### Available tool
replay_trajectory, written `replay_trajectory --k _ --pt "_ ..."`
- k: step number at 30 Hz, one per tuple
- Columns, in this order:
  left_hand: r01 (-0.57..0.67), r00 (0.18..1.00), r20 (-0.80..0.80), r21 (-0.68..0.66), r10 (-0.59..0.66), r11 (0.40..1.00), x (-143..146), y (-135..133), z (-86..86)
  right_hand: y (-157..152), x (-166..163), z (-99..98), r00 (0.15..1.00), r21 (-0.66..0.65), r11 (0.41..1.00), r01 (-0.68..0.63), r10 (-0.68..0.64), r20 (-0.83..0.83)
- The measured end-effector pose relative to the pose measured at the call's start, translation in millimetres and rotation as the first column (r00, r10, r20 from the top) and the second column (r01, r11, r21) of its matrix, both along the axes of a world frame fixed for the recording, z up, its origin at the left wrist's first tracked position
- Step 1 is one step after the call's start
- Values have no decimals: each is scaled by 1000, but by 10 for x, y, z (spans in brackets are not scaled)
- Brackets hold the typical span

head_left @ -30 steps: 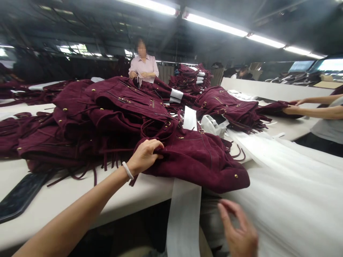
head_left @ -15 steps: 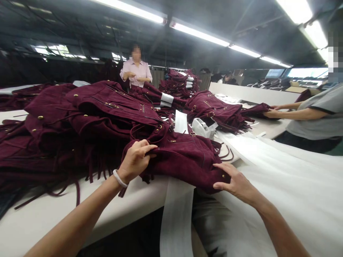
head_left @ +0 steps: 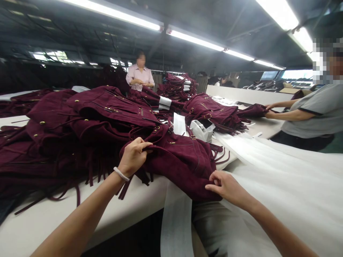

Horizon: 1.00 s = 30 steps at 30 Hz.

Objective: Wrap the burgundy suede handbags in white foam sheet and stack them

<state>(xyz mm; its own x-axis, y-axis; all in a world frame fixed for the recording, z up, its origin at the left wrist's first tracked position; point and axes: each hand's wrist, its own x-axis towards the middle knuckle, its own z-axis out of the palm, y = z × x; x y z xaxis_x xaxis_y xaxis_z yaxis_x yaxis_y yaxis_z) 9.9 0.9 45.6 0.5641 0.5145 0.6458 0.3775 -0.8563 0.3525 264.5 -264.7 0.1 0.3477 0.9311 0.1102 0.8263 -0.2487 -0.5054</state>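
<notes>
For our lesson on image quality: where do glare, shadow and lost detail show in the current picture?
Head view: ceiling lights glare white; head view: white sheeting looks washed out; head view: deep shadow lies under the table; head view: the dim ceiling looks hazy.

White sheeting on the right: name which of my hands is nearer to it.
Right. The right hand is beside the white sheeting, gripping the burgundy bag; the left hand is farther off to the left, pinching the bag's edge.
</notes>
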Motion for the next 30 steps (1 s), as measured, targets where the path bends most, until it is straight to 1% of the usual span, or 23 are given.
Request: replay_trajectory --k 3,4,6,8,10,12,15,16,17,18,19,21,22,23,25,27,28,30 --pt "-19 1000 14 8 19 1000 36 7 -4 16 19 -45 999 86 996 -14 11 35" --pt "-34 999 22 16 34 999 50 15 -8 32 5 -62 999 93 996 -12 9 32" --pt "-66 997 32 23 65 998 65 39 -15 66 -55 -81 1000 69 998 -12 14 -19" --pt "-81 997 11 14 81 997 42 75 -9 80 -123 -41 997 42 999 -29 32 -73" --pt "-67 995 -69 -13 66 998 -27 118 26 66 -138 89 997 58 998 -40 44 -63" --pt "-4 978 -209 -59 -8 998 -114 161 93 50 -50 296 999 115 993 -41 39 23" --pt "131 892 -411 -158 -186 979 -176 197 209 131 267 601 974 195 978 -67 22 227" --pt "159 862 -455 -178 -225 971 -158 196 234 198 393 655 956 215 973 -80 14 294" --pt "165 842 -486 -177 -232 970 -118 187 246 282 514 673 934 235 968 -93 3 358" --pt "151 834 -511 -152 -208 977 -61 170 240 377 620 649 909 255 961 -107 -9 417" --pt "120 831 -533 -102 -156 988 6 146 215 477 708 587 883 278 953 -121 -24 469" --pt "44 828 -560 54 -6 998 143 83 112 655 821 378 839 305 940 -152 -40 543" --pt "23 824 -563 138 59 990 198 51 41 722 851 257 829 314 936 -161 -45 557" --pt "20 821 -561 211 104 977 238 24 -38 767 868 145 834 325 932 -159 -50 550" --pt "35 826 -546 303 143 952 270 -5 -189 794 883 -6 879 360 924 -126 -63 472" --pt "25 840 -522 316 152 948 259 0 -295 762 891 -24 929 382 920 -92 -59 367" --pt "3 846 -509 302 158 953 248 10 -322 739 893 10 943 372 923 -95 -37 332" --pt "-43 851 -498 252 168 967 236 31 -328 713 881 119 947 319 938 -136 29 319"
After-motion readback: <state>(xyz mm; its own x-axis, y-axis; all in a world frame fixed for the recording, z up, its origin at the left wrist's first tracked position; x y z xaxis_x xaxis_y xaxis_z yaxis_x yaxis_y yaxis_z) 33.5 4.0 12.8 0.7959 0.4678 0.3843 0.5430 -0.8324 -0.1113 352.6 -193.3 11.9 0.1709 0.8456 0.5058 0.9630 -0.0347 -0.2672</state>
